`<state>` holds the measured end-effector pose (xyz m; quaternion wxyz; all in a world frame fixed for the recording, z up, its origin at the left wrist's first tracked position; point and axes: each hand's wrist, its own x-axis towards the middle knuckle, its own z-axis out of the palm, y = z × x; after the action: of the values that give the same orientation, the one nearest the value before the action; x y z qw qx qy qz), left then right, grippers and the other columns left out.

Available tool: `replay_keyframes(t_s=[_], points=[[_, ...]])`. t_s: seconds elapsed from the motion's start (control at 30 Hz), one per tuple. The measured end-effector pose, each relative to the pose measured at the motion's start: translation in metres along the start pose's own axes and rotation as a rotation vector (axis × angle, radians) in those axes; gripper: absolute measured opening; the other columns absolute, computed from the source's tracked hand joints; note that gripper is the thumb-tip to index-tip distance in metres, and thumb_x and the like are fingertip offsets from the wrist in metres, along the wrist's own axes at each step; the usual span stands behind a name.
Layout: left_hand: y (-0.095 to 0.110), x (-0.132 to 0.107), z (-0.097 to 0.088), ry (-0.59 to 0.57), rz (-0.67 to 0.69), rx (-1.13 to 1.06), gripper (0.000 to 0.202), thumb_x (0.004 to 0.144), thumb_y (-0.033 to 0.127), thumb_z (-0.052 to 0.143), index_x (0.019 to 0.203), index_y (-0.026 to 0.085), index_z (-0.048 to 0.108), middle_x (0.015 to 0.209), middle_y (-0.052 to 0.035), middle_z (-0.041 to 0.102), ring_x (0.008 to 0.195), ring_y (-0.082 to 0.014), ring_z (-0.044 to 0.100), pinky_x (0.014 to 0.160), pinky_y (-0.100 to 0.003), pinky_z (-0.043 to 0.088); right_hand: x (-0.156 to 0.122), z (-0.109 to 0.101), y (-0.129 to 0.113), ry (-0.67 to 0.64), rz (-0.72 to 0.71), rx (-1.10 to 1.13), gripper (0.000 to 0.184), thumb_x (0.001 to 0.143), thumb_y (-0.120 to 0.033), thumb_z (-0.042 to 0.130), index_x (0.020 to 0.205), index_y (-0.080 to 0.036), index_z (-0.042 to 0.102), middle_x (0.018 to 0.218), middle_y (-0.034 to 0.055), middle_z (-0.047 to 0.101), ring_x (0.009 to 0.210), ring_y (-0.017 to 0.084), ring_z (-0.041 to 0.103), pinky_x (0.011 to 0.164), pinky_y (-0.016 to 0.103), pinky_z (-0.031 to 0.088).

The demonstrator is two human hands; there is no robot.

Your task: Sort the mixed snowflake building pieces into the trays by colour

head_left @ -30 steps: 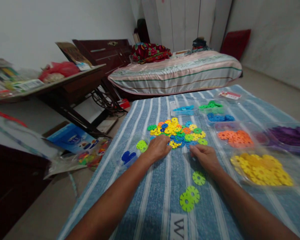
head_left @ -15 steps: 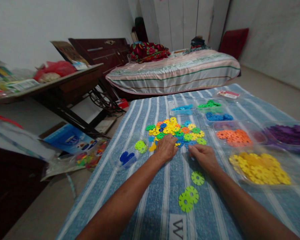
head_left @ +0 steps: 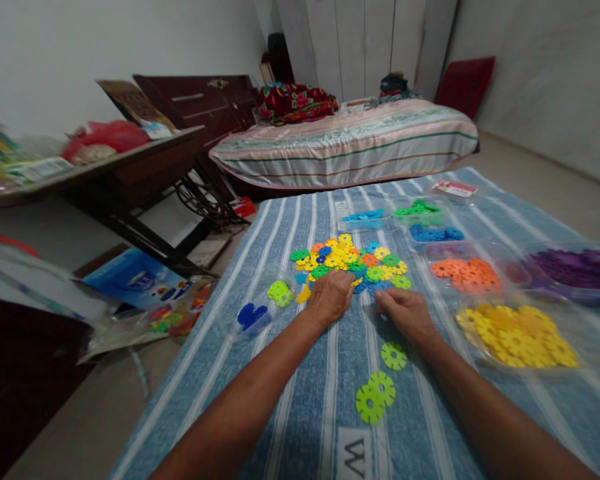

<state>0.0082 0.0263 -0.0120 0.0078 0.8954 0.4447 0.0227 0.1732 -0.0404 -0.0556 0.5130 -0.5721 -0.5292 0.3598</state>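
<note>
A heap of mixed-colour snowflake discs (head_left: 350, 261) lies on a blue striped cloth (head_left: 330, 413). My left hand (head_left: 331, 297) rests knuckles-up at the heap's near edge, fingers curled down onto the discs; a yellow disc (head_left: 304, 294) lies just left of it. My right hand (head_left: 404, 313) sits beside it, fingers bent and pressed to the cloth at the heap's near right edge. What either hand holds is hidden. Three green discs (head_left: 380, 380) lie nearer me.
Clear trays to the right hold sorted discs: yellow (head_left: 517, 337), orange (head_left: 463, 273), purple (head_left: 580, 267), blue (head_left: 433, 234), green (head_left: 420, 209). A small tub (head_left: 260, 308) at left holds blue and lime discs. A bed (head_left: 350, 143) lies beyond, a desk (head_left: 105, 173) at left.
My left hand slid right from the lime discs to the heap's near edge, uncovering a yellow disc. My right hand barely moved.
</note>
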Motion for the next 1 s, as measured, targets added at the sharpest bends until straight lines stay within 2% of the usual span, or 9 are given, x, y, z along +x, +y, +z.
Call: replay_keyframes(t_s=[0.2, 0.4, 0.63, 0.73, 0.87, 1.0], points=[[-0.006, 0.004, 0.002, 0.039, 0.005, 0.018, 0.024, 0.092, 0.020, 0.041, 0.100, 0.017, 0.063, 0.096, -0.0094, 0.067, 0.096, -0.0213, 0.059, 0.085, -0.032, 0.044, 0.001, 0.000, -0.001, -0.003, 0.002, -0.008, 0.047, 0.081, -0.053, 0.054, 0.050, -0.019, 0.056, 0.047, -0.0013, 0.050, 0.048, 0.012, 0.046, 0.050, 0.026, 0.034], [-0.013, 0.011, 0.003, 0.035, -0.059, 0.016, 0.024, 0.091, 0.019, 0.038, 0.089, 0.017, 0.062, 0.093, -0.0089, 0.066, 0.093, -0.0210, 0.059, 0.081, -0.031, 0.044, 0.003, 0.001, 0.000, 0.001, 0.003, -0.001, 0.046, 0.081, -0.052, 0.054, 0.050, -0.019, 0.056, 0.047, -0.0021, 0.048, 0.048, 0.012, 0.045, 0.051, 0.025, 0.034], [-0.018, 0.015, 0.000, 0.022, -0.125, 0.074, 0.024, 0.093, 0.019, 0.035, 0.093, 0.015, 0.059, 0.096, -0.0111, 0.064, 0.094, -0.0225, 0.058, 0.079, -0.032, 0.043, 0.005, 0.002, 0.002, -0.015, -0.020, 0.032, 0.045, 0.082, -0.050, 0.053, 0.050, -0.019, 0.055, 0.047, -0.0020, 0.048, 0.049, 0.012, 0.046, 0.052, 0.026, 0.034], [-0.018, 0.015, -0.001, 0.035, -0.089, 0.056, 0.022, 0.092, 0.020, 0.037, 0.093, 0.016, 0.058, 0.095, -0.0101, 0.064, 0.094, -0.0218, 0.058, 0.080, -0.031, 0.044, 0.005, 0.002, 0.001, -0.016, -0.016, 0.041, 0.045, 0.082, -0.050, 0.054, 0.050, -0.018, 0.055, 0.048, -0.0021, 0.049, 0.049, 0.011, 0.045, 0.052, 0.025, 0.034], [-0.015, 0.013, 0.002, 0.029, 0.026, 0.007, 0.015, 0.086, 0.026, 0.050, 0.094, 0.017, 0.060, 0.097, -0.0084, 0.062, 0.097, -0.0221, 0.056, 0.084, -0.032, 0.044, 0.005, 0.002, 0.000, -0.009, -0.009, 0.041, 0.044, 0.082, -0.048, 0.055, 0.049, -0.018, 0.054, 0.047, -0.0029, 0.047, 0.048, 0.010, 0.043, 0.051, 0.025, 0.033], [-0.014, 0.014, 0.008, 0.044, 0.014, 0.002, 0.019, 0.083, 0.028, 0.056, 0.098, 0.018, 0.062, 0.099, -0.0083, 0.061, 0.099, -0.0228, 0.056, 0.085, -0.033, 0.045, 0.005, 0.003, -0.001, 0.003, -0.009, 0.036, 0.044, 0.082, -0.047, 0.055, 0.049, -0.018, 0.054, 0.046, -0.0030, 0.047, 0.047, 0.010, 0.042, 0.050, 0.025, 0.032]])
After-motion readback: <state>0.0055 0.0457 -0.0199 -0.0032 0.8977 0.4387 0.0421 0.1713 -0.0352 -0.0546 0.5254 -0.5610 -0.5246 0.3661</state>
